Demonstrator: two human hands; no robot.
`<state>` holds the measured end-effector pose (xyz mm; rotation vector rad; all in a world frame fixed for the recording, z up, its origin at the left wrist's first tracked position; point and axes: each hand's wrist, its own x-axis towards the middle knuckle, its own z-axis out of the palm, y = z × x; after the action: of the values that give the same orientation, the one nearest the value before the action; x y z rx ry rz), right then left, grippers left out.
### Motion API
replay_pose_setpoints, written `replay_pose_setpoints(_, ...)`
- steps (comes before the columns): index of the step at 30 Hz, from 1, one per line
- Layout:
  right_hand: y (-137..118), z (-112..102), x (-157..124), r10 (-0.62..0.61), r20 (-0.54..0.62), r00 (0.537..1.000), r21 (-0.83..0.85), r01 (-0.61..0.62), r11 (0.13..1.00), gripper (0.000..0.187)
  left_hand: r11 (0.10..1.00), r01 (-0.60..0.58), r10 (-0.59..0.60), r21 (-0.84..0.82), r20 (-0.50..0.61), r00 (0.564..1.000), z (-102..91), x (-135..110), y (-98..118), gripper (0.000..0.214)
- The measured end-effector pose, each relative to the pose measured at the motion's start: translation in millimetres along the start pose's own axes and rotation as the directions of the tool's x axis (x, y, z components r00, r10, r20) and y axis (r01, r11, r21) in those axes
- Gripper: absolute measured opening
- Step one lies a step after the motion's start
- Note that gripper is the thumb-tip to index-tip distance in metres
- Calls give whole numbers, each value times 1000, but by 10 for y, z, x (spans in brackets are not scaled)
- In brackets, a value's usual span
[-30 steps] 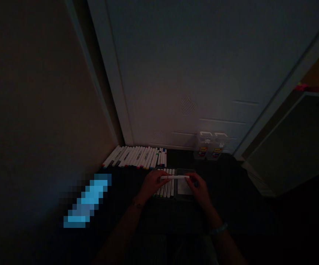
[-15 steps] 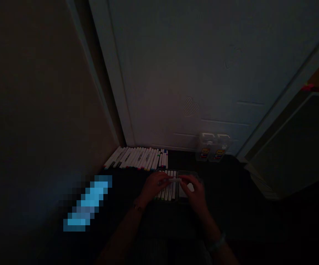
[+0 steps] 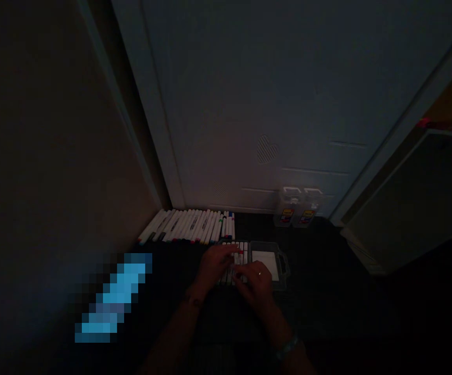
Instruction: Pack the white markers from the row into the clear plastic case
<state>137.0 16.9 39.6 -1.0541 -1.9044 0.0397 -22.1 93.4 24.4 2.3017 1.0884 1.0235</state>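
Note:
A clear plastic case lies open on the dark table. Its left half holds a row of white markers (image 3: pixel 245 263), and its right half (image 3: pixel 283 284) has a white card (image 3: pixel 264 259) in it. Over the row, a white marker with a red band (image 3: pixel 236 258) is pinched between both hands. My left hand (image 3: pixel 213 265) has its fingertips at the marker's far end. My right hand (image 3: pixel 257 281), wearing a ring, grips the near end with thumb and fingers. Both hands cover part of the row; the dim light blurs small details.
Many loose white markers (image 3: pixel 190 226) lie side by side behind the case to the left. Two clear cases (image 3: pixel 287 208) with labels stand upright against the pale panel (image 3: pixel 226 104). A bright blurred blue patch (image 3: pixel 114 297) is at the left.
My right hand has moved left, from the case's right half to over the marker row. The marker has turned from lying crosswise to pointing along the row. The white card is more exposed.

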Motion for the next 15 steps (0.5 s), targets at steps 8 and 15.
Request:
replay_pose_setpoints(8,6,55,-59,-26,21,999,19,25,999,21,996,46,-45,79,-13,999,3,14,9,40)
replay_pose_setpoints(15,16,57,-62,54,-80,995,110,-45,993,24,993,-23,13,115,92,996,-36,30,73,33)
